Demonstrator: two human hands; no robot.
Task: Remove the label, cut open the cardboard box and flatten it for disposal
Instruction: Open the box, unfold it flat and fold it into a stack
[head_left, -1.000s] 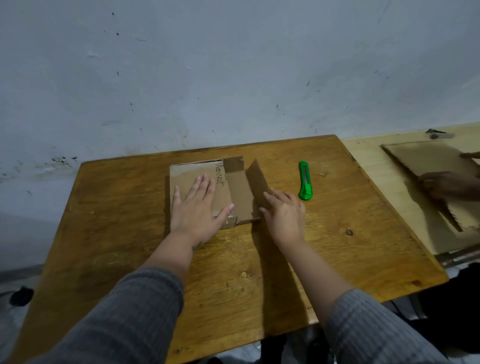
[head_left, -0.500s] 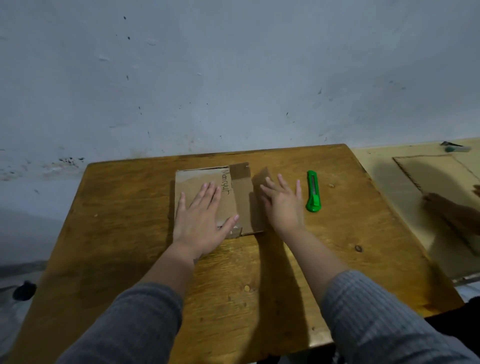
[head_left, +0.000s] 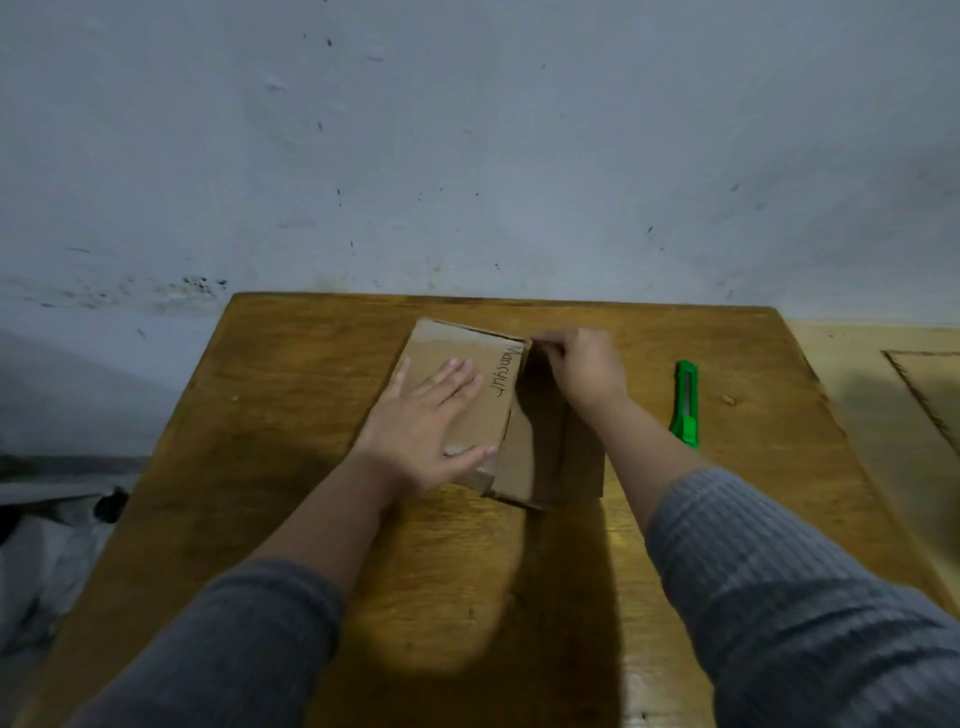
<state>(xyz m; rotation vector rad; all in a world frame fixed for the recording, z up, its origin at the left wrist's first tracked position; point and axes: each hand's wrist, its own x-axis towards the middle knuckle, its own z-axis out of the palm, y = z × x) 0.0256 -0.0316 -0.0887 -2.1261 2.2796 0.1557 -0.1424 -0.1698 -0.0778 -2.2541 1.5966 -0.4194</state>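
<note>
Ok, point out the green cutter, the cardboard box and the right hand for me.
green cutter (head_left: 685, 402), head view, middle of its body.
cardboard box (head_left: 462, 351), head view, bare top panel.
right hand (head_left: 589, 371), head view, back of the hand.

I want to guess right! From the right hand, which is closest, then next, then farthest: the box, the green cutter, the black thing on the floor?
From the right hand:
1. Cardboard box: touching, its fingers at the far edge.
2. Green cutter: on the table, to its right.
3. Black thing: far left, off the table.

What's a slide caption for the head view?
Left hand pins flattened cardboard box; right hand pinches its flap, green cutter alongside.
</note>
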